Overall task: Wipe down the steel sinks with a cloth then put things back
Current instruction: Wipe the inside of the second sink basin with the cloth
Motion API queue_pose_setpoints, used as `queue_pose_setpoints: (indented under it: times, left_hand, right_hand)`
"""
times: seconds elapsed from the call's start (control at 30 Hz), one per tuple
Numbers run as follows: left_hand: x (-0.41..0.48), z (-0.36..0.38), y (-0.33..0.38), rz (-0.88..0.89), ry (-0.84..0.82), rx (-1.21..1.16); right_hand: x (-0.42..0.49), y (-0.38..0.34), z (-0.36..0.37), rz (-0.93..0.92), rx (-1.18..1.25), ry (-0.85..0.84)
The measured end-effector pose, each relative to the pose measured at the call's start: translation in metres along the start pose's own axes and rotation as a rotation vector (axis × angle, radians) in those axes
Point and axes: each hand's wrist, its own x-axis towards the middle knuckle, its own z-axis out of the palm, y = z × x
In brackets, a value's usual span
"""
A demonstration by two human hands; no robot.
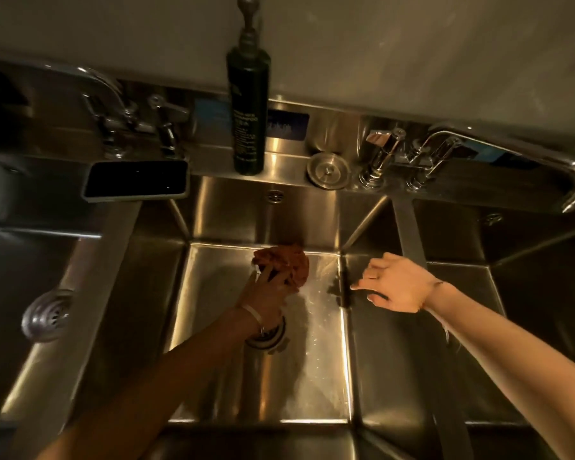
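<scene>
A bunched orange-brown cloth (286, 262) lies on the floor of the middle steel sink (219, 360), near its back wall. My left hand (266, 293) grips the cloth from the near side, with my forearm reaching down into the basin over the drain (269, 336). My right hand (395, 283) hovers over the sink's right wall, fingers loosely bent and pointing left, holding nothing. A dark pump bottle (248, 107) stands on the back ledge above the sink. A round steel drain stopper (328, 170) lies on the ledge to the bottle's right.
A phone (135, 180) lies on the ledge at the left, overhanging the divider. Taps stand at the back left (127, 117) and back right (409, 154). The left sink with its drain (49, 313) and a right sink (528, 260) flank the middle one.
</scene>
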Motion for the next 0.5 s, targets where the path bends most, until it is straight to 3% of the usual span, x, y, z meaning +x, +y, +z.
queue_pose_setpoints:
  times: [0.17,0.23,0.3,0.37,0.43,0.5]
  left_hand:
    - [-0.111,-0.033,-0.001,-0.09,-0.017,-0.066]
    - [-0.144,-0.045,-0.002,-0.061,0.232,-0.083]
    - [-0.167,-0.049,-0.014,-0.059,0.361,-0.038]
    - [-0.184,-0.049,-0.03,-0.141,0.279,0.016]
    - [-0.195,-0.047,-0.052,-0.258,0.225,-0.074]
    - [-0.204,-0.046,-0.068,-0.321,0.338,-0.09]
  right_hand:
    - [0.012,-0.069,-0.018,0.209,0.199,0.139]
    - [0.016,-0.095,-0.025,0.183,0.205,0.155]
    - [0.02,-0.111,-0.031,0.169,0.201,0.142]
    - [0.027,-0.119,-0.034,0.186,0.208,0.131]
    - [0.039,-0.122,-0.034,0.196,0.226,0.106]
    - [0.055,-0.119,-0.031,0.19,0.25,0.063]
